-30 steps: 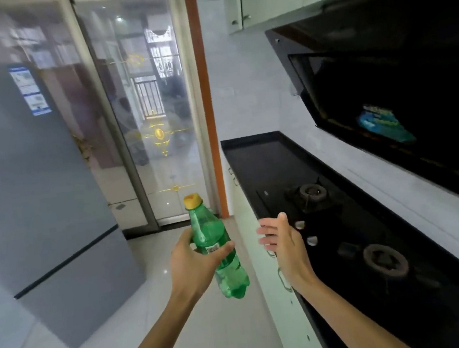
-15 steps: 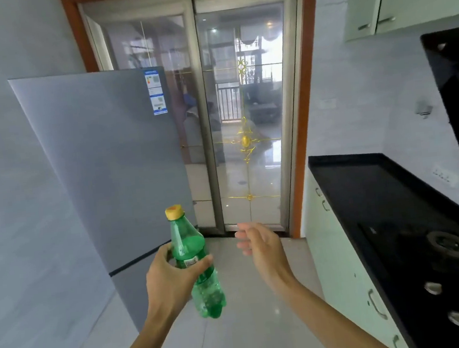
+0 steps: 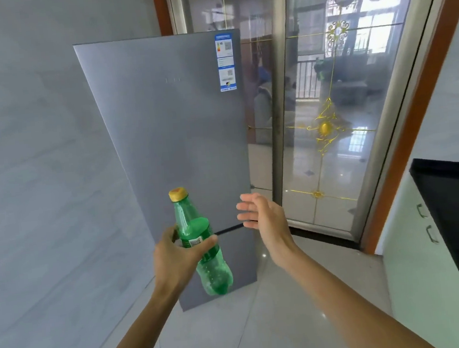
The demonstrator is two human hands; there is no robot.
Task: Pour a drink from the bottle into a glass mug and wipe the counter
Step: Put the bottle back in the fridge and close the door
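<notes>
Green plastic bottle (image 3: 201, 244), yellow-capped, tilts at lower centre of frame, gripped around its middle by the left hand (image 3: 175, 260); the right hand (image 3: 266, 218) hovers beside it, fingers straight.

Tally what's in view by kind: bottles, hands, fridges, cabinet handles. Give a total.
Bottle: 1
Hands: 2, left hand and right hand
Fridge: 1
Cabinet handles: 2
Total: 6
</notes>
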